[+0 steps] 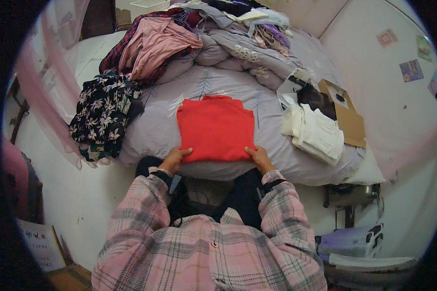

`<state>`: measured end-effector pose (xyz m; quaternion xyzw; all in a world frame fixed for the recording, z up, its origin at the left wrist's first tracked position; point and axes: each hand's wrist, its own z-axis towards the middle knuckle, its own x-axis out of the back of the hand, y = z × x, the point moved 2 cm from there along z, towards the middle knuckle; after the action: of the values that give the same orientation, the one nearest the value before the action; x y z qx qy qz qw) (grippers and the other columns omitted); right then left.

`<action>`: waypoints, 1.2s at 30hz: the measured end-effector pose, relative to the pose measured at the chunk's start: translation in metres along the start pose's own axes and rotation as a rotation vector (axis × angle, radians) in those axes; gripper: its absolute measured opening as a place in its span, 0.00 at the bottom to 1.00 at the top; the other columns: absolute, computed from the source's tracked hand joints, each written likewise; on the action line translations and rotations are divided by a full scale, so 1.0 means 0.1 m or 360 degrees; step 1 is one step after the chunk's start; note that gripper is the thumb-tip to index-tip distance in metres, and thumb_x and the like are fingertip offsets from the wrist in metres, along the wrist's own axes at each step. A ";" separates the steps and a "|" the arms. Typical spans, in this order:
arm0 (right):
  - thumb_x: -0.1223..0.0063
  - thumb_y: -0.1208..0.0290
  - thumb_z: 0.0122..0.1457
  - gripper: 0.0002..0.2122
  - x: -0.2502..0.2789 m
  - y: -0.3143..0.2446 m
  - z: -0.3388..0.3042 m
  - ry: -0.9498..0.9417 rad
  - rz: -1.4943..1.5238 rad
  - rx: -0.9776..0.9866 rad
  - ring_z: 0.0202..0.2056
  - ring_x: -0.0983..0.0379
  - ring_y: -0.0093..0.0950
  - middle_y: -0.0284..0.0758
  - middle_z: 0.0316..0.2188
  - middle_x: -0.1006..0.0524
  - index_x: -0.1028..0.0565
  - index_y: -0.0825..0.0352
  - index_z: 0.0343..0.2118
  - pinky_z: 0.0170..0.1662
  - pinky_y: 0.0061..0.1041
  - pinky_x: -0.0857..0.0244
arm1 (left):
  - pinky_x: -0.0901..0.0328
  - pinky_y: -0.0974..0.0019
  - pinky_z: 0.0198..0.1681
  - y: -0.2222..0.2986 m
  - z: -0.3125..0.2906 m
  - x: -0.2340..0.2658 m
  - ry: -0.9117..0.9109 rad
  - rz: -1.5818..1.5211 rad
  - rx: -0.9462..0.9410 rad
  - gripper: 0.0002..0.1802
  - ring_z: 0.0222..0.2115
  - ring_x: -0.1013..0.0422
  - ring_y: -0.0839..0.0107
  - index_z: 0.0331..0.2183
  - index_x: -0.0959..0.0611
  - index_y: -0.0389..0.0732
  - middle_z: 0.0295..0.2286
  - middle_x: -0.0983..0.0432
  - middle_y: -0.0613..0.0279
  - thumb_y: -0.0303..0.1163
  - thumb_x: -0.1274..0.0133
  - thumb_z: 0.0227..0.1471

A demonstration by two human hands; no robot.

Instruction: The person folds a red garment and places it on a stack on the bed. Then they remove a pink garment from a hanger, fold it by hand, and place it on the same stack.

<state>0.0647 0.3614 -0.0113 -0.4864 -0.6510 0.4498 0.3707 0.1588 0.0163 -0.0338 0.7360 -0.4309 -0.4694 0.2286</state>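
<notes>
A bright red folded garment [216,128] lies flat on the bed's edge in front of me, shaped into a near rectangle. Its exact kind cannot be told from the fold. My left hand [176,159] grips its near left corner, thumb on top and fingers underneath. At the near right corner, my right hand [260,159] pinches the cloth the same way. The fingers under the fabric are hidden. A small raised fold of red cloth shows along the far edge.
The bed [155,104] has a pale grey-lilac cover. To the left sits a stack of black floral clothes [104,114]; to the right, folded white clothes [317,133] beside an open cardboard box [347,116]. Behind are a pink garment [155,46] and heaped bedding. A pink sheer curtain [46,97] hangs left.
</notes>
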 end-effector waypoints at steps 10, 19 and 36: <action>0.41 0.66 0.57 0.14 0.07 0.35 0.04 -0.0160 0.0021 -0.0300 0.34 0.27 0.22 0.31 0.35 0.21 0.23 0.68 0.42 0.42 0.24 0.33 | 0.32 0.60 0.47 0.00 -0.10 0.18 -0.0085 0.0167 -0.0032 0.20 0.41 0.26 0.66 0.49 0.26 0.34 0.43 0.23 0.58 0.29 0.46 0.55; 0.41 0.65 0.56 0.14 -0.01 0.11 -0.23 -0.0064 0.0019 -0.0413 0.34 0.26 0.25 0.32 0.34 0.22 0.25 0.66 0.43 0.39 0.28 0.30 | 0.32 0.63 0.44 -0.22 0.06 0.54 -0.0024 0.0202 0.0178 0.17 0.40 0.26 0.70 0.47 0.24 0.39 0.41 0.22 0.64 0.31 0.46 0.56; 0.44 0.72 0.58 0.09 0.19 0.25 -0.25 0.0026 0.0078 -0.0414 0.29 0.24 0.24 0.32 0.32 0.21 0.24 0.70 0.39 0.31 0.22 0.27 | 0.39 0.68 0.39 -0.25 -0.10 0.61 -0.0213 0.0121 0.0141 0.16 0.32 0.36 0.75 0.43 0.22 0.46 0.35 0.25 0.72 0.41 0.43 0.54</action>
<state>0.0904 0.3882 -0.0261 -0.5499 -0.6886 0.3664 0.2986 0.1895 -0.0232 -0.0786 0.6954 -0.4933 -0.4890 0.1841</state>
